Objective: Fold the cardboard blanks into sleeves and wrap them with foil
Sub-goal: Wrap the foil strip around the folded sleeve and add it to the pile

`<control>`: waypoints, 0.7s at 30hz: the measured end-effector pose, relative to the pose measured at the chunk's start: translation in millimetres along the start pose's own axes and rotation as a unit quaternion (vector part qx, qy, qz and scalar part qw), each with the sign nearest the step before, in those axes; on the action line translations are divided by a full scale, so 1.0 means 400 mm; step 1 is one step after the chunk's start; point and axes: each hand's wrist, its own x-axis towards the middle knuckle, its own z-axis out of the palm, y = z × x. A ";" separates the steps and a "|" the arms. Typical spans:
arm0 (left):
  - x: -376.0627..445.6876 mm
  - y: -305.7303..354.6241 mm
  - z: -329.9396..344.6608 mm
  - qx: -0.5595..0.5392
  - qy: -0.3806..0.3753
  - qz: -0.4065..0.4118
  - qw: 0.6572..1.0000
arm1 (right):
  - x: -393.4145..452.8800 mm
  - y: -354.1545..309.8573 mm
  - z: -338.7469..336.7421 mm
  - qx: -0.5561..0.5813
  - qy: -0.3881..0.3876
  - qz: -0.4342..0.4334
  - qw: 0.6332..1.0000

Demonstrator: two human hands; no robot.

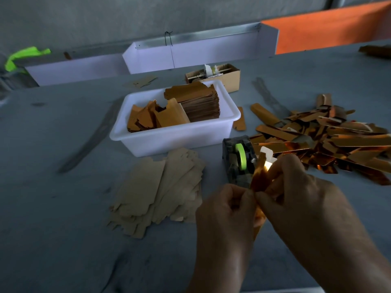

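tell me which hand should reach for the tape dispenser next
Probably the right hand: its fingertips sit beside the tape dispenser, while the left hand pinches the lower end of the foil-wrapped sleeve and can hold it.

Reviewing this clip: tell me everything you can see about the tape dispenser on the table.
The tape dispenser is a dark grey, blocky, worn-looking holder standing upright on the grey table, just in front of the white tub and beside the pile of foil-wrapped sleeves. A bright green roll of tape sits in its middle slot. Its near end is partly hidden by the foil piece that both hands hold. Whether that piece touches it cannot be told.
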 end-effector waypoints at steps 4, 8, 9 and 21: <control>0.002 0.005 -0.026 0.013 0.015 0.032 0.999 | 0.002 0.015 -0.004 0.008 -0.010 0.005 1.000; 0.002 0.015 -0.035 0.032 0.005 0.031 0.999 | 0.005 0.019 0.002 0.137 -0.026 0.013 0.990; 0.001 0.017 -0.036 0.030 0.000 0.023 0.999 | 0.006 0.018 0.005 0.159 -0.031 0.016 0.987; 0.016 0.025 -0.072 0.027 -0.048 -0.019 0.998 | 0.029 0.038 0.033 0.350 -0.076 0.046 0.932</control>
